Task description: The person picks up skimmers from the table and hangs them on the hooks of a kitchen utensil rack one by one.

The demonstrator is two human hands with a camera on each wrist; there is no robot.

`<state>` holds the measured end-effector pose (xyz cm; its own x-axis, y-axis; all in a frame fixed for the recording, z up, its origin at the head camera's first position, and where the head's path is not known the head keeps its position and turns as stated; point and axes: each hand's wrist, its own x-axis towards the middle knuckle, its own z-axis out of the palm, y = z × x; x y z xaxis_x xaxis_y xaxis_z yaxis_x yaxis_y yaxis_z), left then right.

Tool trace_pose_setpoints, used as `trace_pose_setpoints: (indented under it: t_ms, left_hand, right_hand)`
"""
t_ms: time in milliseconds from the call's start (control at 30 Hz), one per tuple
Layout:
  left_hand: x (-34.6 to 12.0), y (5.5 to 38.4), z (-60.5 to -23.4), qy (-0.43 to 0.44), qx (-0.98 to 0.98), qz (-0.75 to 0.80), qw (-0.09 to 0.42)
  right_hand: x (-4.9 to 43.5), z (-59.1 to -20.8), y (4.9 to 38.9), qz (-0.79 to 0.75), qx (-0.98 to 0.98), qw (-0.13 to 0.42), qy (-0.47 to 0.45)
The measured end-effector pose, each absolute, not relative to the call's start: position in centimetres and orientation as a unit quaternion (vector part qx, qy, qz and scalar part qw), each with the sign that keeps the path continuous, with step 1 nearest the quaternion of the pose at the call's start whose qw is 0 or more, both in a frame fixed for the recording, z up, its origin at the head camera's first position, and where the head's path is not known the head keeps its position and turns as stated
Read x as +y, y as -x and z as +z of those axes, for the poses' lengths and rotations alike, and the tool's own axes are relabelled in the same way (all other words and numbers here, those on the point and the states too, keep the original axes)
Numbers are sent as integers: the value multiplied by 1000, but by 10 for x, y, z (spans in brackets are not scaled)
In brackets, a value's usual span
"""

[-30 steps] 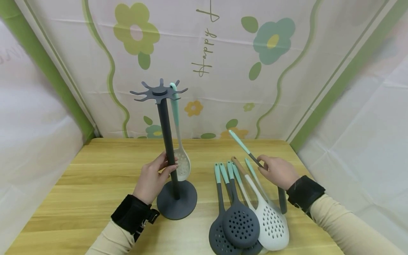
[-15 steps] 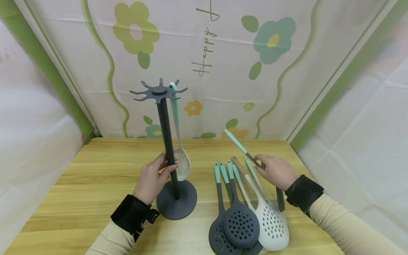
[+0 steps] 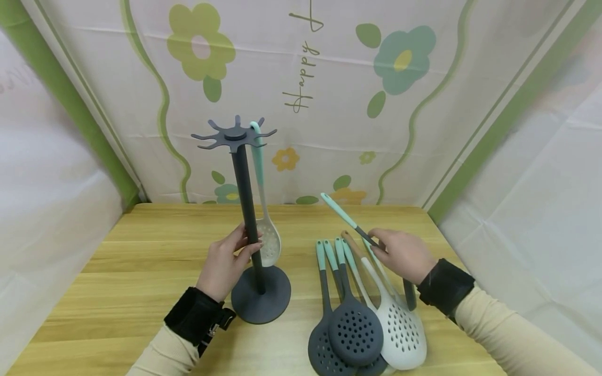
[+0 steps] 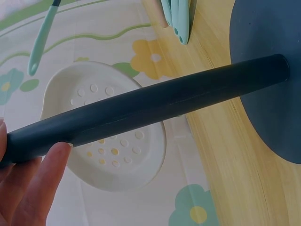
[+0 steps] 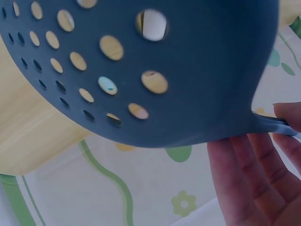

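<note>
At the near right of the wooden table (image 3: 141, 282) lies a pile of kitchen tools, handles pointing away: a dark round skimmer (image 3: 356, 334) on top overlaps others with mint handles, and a white slotted turner (image 3: 403, 334) with a brown handle lies on its right. To the left, the dark stand (image 3: 243, 183) stands on its round base, the left hand (image 3: 224, 267) wrapped round the lower part of its pole. Well apart from it, beyond the pile, the right hand (image 3: 404, 253) pinches a dark slotted utensil (image 5: 202, 80) by its neck, the mint handle slanting toward the far left. A white slotted spoon (image 3: 271, 243) hangs from the stand's hooks, behind the pole. Farthest is a flowered cloth (image 3: 263, 62).
</note>
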<state>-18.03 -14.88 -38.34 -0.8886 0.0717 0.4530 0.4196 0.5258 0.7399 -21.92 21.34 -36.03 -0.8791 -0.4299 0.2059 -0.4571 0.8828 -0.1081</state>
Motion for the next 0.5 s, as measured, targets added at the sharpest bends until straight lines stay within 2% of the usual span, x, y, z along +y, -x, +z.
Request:
trace_pose_setpoints:
  t_ms: [500]
  left_hand:
    - [-148, 181, -383, 144, -852, -469, 185]
  right_hand:
    - [201, -353, 215, 74, -958, 110, -254]
